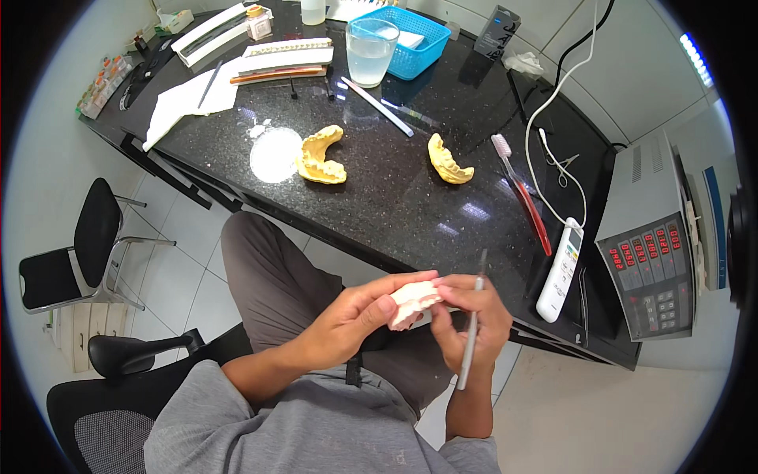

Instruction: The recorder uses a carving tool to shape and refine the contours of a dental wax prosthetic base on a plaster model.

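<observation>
Over my lap, by the desk's front edge, my left hand (359,316) is closed round a pale, pinkish-white dental piece (410,299) with a bumpy row along its right side. My right hand (474,316) holds a slim metal instrument (468,355) upright between its fingers, its upper end reaching over the desk, and its fingertips also press on the right end of the pale piece. Beyond my hands two yellow dental casts lie on the black desk: a horseshoe-shaped one (320,156) and a smaller one (450,160) to its right.
A red toothbrush (525,196), white corded handpiece or remote (559,272) and scissors (562,170) lie rightward, beside a panelled machine (647,268). Behind are a glass (369,55), blue basket (409,55), pen (379,107), paper (185,110) and cases (280,55). A chair (95,237) stands left.
</observation>
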### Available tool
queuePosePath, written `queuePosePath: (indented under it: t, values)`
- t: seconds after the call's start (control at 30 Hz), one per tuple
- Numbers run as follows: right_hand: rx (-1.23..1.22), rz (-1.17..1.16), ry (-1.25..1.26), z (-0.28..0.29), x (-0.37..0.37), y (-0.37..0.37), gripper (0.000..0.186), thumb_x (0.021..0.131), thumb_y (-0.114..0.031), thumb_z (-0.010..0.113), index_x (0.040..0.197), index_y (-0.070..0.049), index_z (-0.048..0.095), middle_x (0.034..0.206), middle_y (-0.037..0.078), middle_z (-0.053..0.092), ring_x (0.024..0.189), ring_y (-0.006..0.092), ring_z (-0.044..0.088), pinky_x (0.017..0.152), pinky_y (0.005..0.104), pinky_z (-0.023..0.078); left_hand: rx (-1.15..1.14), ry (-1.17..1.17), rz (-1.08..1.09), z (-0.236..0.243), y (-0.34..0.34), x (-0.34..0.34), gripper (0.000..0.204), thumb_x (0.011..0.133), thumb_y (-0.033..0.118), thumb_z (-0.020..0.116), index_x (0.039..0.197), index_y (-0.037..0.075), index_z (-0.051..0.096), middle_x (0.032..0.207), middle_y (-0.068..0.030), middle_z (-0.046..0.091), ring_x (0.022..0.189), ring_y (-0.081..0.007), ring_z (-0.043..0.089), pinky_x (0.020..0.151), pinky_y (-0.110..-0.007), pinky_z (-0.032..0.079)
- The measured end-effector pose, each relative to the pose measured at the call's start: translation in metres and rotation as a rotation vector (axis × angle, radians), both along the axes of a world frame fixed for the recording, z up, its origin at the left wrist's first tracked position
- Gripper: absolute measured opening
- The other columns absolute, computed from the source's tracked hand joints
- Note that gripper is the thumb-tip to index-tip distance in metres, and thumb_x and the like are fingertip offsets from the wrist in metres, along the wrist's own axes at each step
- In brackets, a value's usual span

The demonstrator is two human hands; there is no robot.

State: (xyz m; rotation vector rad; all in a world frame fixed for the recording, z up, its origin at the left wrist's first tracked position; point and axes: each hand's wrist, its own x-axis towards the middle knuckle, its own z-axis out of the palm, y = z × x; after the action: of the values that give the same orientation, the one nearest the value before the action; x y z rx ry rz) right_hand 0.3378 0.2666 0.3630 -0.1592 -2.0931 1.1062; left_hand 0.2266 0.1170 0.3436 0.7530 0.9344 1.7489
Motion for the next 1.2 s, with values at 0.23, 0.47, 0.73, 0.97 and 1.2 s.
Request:
queuePosePath:
  t: [0.23,0.47,0.73,0.97,1.2]
  values:
    - [0.404,-0.383,0.038,0.039,-0.011,0.051,0.013,0.08,-0.005,0.073,0.089,-0.001,0.065,0.085,0.013,0.068,0.079,0.0229,0.067,0.075,0.0331,0.053,-0.047,-0.456,-0.06,-0.012,-0.014,0.014,0.07,0.1,0.048,0.043,0.147,-0.001,0.026,0.136,-0.0185,0.049,0.12,-0.031,0.057,0.098,-0.038,0.047]
    - [0.669,-0.586,-0.493,0.047,-0.032,0.105,0.014,0.089,-0.013,0.064,0.098,-0.001,0.062,0.089,0.015,0.065,0.08,0.0336,0.065,0.07,0.04,0.048,0.058,-0.655,-0.118,-0.015,-0.018,0.014,0.064,0.104,0.043,0.03,0.149,-0.001,0.021,0.133,-0.022,0.049,0.112,-0.034,0.061,0.096,-0.04,0.052]
    - [0.667,-0.534,-0.568,0.03,-0.025,0.101,0.024,0.09,-0.009,0.062,0.114,-0.007,0.066,0.092,0.011,0.066,0.079,0.0265,0.065,0.071,0.0361,0.049,0.02,-0.766,-0.103,-0.022,-0.021,0.016,0.065,0.105,0.047,0.017,0.146,-0.003,0.026,0.124,-0.0215,0.054,0.1,-0.0303,0.066,0.087,-0.037,0.057]
    - [0.588,-0.473,-0.355,0.039,-0.004,0.07,0.033,0.094,-0.005,0.058,0.126,-0.01,0.064,0.089,0.01,0.063,0.072,0.0183,0.059,0.069,0.0295,0.047,-0.018,-0.743,-0.059,-0.027,-0.019,0.015,0.066,0.104,0.049,0.016,0.144,-0.002,0.03,0.121,-0.0202,0.056,0.093,-0.0284,0.068,0.082,-0.034,0.059]
    - [0.16,-0.165,-0.273,0.017,0.079,-0.023,0.031,0.091,-0.007,0.055,0.118,0.006,0.065,0.083,0.017,0.065,0.063,0.0156,0.059,0.053,0.0233,0.046,-0.051,-0.574,0.233,-0.049,-0.009,0.014,0.059,0.106,0.045,0.018,0.135,0.001,0.044,0.112,-0.0125,0.062,0.093,-0.0171,0.063,0.078,-0.03,0.053]
